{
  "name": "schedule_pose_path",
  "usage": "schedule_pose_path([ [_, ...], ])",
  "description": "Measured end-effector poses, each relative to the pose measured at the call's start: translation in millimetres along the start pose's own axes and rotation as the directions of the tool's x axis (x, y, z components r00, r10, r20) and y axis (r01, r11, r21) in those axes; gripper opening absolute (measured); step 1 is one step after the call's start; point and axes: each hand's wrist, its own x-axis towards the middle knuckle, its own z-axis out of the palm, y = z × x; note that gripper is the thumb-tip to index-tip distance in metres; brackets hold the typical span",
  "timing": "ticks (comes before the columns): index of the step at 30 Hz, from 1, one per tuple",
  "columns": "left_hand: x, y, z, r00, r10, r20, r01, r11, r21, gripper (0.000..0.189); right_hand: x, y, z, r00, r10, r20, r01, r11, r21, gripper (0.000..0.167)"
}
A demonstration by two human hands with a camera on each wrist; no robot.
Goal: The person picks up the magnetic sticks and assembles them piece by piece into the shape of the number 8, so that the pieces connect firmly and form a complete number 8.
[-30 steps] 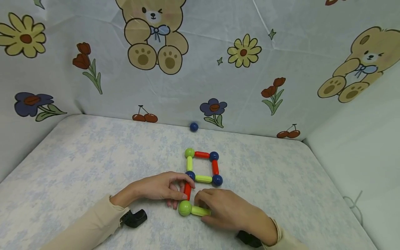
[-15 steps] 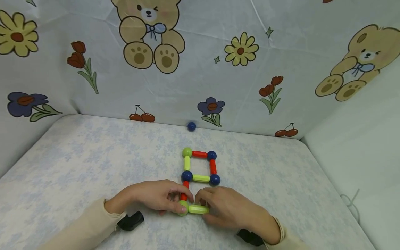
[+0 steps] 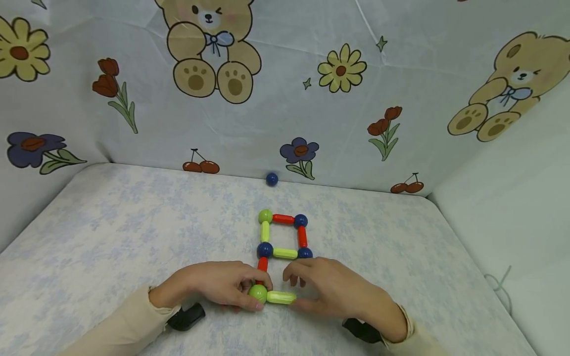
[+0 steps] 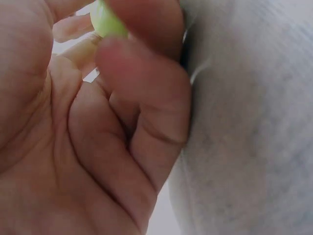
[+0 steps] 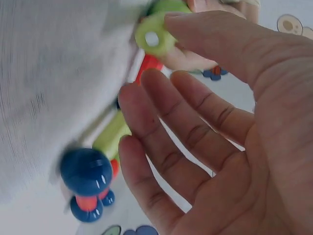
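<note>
My left hand (image 3: 213, 283) holds a green ball (image 3: 257, 293) at the near end of a chain of magnetic building pieces; the left wrist view shows this ball only in part. From it a yellow-green magnetic rod (image 3: 280, 297) points right, and a red rod (image 3: 262, 265) runs up to a blue ball (image 3: 264, 249). My right hand (image 3: 333, 289) is spread beside the yellow-green rod, its thumb at the free end. The right wrist view shows that rod's round end (image 5: 154, 36) near the thumb, with the other fingers loosely extended.
Beyond the hands, rods and balls form a flat square, with a green ball (image 3: 265, 216) and a blue ball (image 3: 300, 220) at its far corners. A separate blue ball (image 3: 272, 179) lies by the patterned backdrop (image 3: 285, 113). A cord (image 3: 500, 287) shows at right.
My left hand has shifted from the red rod down to the green ball. My right hand's fingers have opened and lifted off the yellow-green rod, leaving the thumb by its end.
</note>
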Motion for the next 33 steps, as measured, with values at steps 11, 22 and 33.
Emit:
schedule_pose_path([
  [11, 1.1, -4.3, -1.4, 0.999, -0.033, 0.023, 0.035, 0.997, -0.076, 0.02, 5.3, 24.5, -15.8, 0.993, 0.017, -0.115, -0.026, 0.997, -0.077, 0.024],
  [22, 2.0, -6.9, -5.7, 0.999, -0.027, 0.044, 0.032, 0.992, -0.123, 0.022, 57.0, 62.7, -64.9, 0.981, 0.004, -0.194, -0.012, 0.999, -0.039, 0.031],
  [33, 3.0, -11.6, -4.0, 0.999, -0.008, 0.052, 0.016, 0.986, -0.165, 0.022, 129.6, 87.3, -83.2, 0.986, 0.009, -0.167, -0.046, 0.974, -0.221, 0.034],
])
